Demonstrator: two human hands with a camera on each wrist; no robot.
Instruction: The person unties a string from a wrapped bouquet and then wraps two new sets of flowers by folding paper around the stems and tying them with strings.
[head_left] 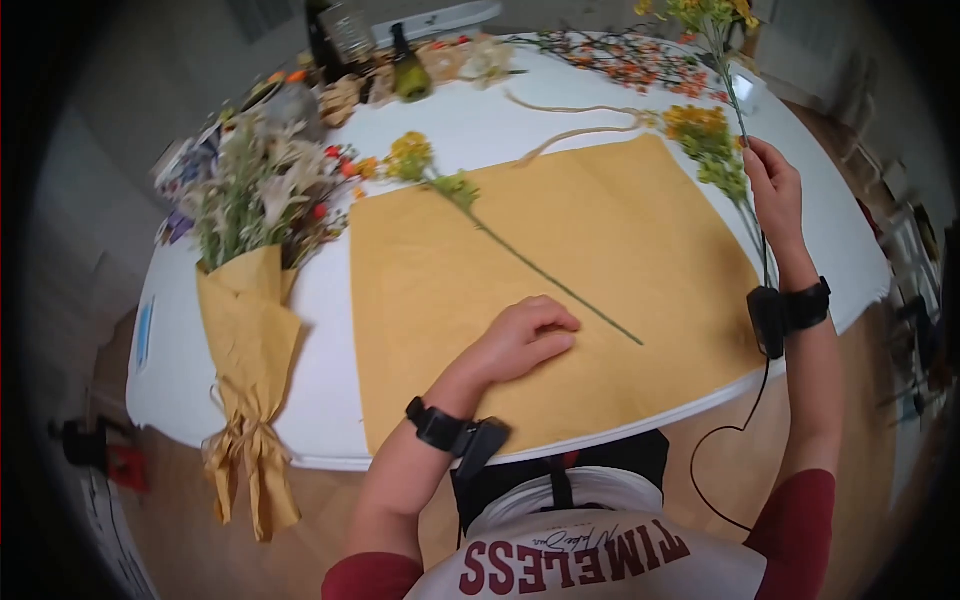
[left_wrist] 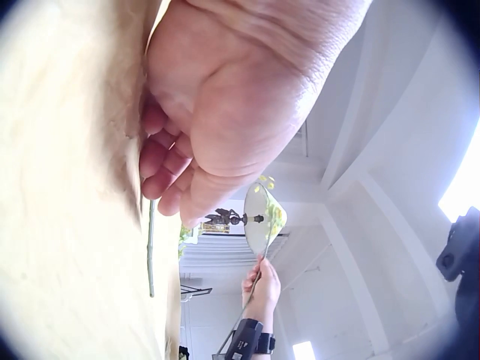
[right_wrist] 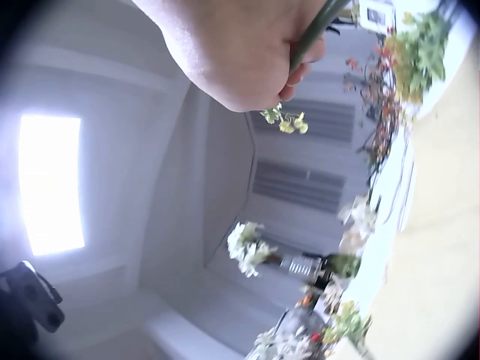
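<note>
My right hand point(head_left: 778, 190), raised over the table's right side, pinches the green stem of an artificial yellow flower point(head_left: 732, 88). The flower's bloom runs up to the top edge of the head view, and its stem passes through the hand in the right wrist view. My left hand point(head_left: 525, 338) rests on a sheet of yellow wrapping paper point(head_left: 620, 225), fingers loosely curled around nothing. Just beyond it another yellow flower point(head_left: 410, 157) lies slantwise across the paper, its stem point(left_wrist: 151, 255) end close to the left fingers. More yellow flowers point(head_left: 705, 140) lie along the paper's right edge.
A paper-wrapped bouquet point(head_left: 250, 300) lies on the left, its tied end past the table edge. Twine point(head_left: 575, 132) loops behind the paper. Orange-berry branches point(head_left: 630, 65) lie at the back, and a green bottle point(head_left: 410, 75) stands among other decorations on the white table point(head_left: 330, 420).
</note>
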